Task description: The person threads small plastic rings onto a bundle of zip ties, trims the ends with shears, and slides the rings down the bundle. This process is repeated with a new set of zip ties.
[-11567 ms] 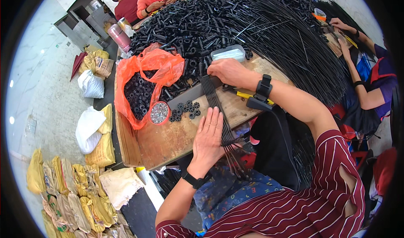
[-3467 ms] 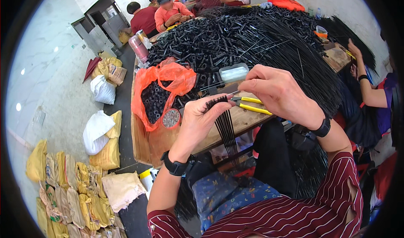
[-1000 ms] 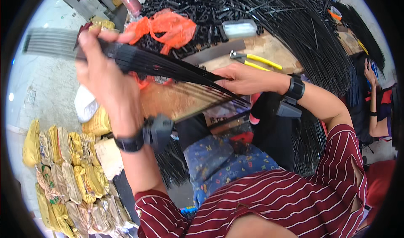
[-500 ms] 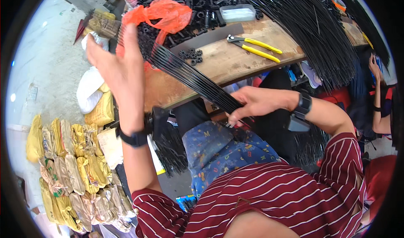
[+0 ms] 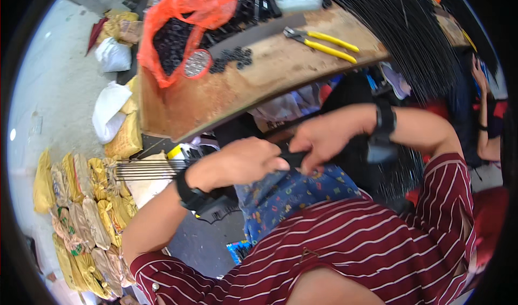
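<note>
Above my blue patterned apron [image 5: 291,194], a bundle of thin black rods [image 5: 148,170] lies sideways. Its spread ends stick out to the left past my left wrist. Fingers curled, my left hand [image 5: 240,162] is closed round the bundle near its right end. My right hand [image 5: 329,138] pinches the dark end of the bundle [image 5: 293,158] between thumb and fingers, close beside the left. The hands hide the middle of the rods, and some motion blur softens the fingers.
Pliers with yellow handles [image 5: 329,46] lie on the wooden bench [image 5: 232,97]. Around them are small black nuts [image 5: 237,58], a round tub of silvery bits [image 5: 197,64], a red plastic bag [image 5: 216,8], a clear box [image 5: 298,1] and many black rods [image 5: 404,30]. Wrapped bundles [image 5: 89,213] cover the left floor.
My left hand has come down from above the bench, open before, and now grips the rods. The bundle has swung from slanting over the bench edge to lying level across my lap.
</note>
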`<action>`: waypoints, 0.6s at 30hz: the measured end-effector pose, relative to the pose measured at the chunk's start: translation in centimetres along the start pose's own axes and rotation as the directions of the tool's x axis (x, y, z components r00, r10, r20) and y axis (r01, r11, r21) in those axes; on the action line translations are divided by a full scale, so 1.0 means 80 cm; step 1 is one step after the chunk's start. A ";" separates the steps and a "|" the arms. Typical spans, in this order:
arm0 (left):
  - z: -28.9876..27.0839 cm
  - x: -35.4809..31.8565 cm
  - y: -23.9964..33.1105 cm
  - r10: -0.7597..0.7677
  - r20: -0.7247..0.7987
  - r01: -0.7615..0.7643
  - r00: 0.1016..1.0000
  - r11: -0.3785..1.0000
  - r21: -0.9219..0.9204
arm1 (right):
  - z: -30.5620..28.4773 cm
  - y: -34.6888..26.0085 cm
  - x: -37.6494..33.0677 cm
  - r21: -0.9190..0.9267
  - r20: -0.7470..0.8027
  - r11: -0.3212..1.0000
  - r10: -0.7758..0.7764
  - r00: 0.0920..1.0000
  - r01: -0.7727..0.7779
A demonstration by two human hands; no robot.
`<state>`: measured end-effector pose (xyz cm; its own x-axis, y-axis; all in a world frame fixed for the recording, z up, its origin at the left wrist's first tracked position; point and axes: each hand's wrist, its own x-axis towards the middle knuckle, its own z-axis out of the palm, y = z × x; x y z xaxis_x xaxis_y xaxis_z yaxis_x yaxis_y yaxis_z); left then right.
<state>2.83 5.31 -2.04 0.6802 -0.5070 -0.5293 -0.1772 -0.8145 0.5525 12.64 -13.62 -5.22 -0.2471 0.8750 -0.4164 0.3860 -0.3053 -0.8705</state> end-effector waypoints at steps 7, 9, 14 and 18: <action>-0.075 -0.029 0.003 -0.164 0.030 0.155 0.986 0.839 -0.521 | -0.071 0.000 -0.051 0.663 -0.136 0.740 -0.028 0.990 0.112; -0.093 -0.033 0.008 -0.154 -0.060 0.104 0.986 0.858 -0.503 | -0.076 0.001 -0.062 0.718 -0.307 0.637 -0.070 0.949 0.280; -0.153 -0.023 0.036 -0.030 -0.443 -0.063 0.896 0.979 -0.194 | -0.116 0.030 -0.072 0.641 -0.648 0.433 -0.138 0.749 0.634; -0.208 -0.002 0.076 0.256 -0.382 -0.337 0.888 0.927 -0.165 | -0.125 -0.022 -0.070 0.024 -0.776 0.398 -0.571 0.268 0.917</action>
<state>13.47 5.12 12.16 0.8304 -0.5509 -0.0832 -0.2766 -0.5374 0.7966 22.22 -14.20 1.24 0.4025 0.7005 0.5893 -0.0939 0.6720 -0.7346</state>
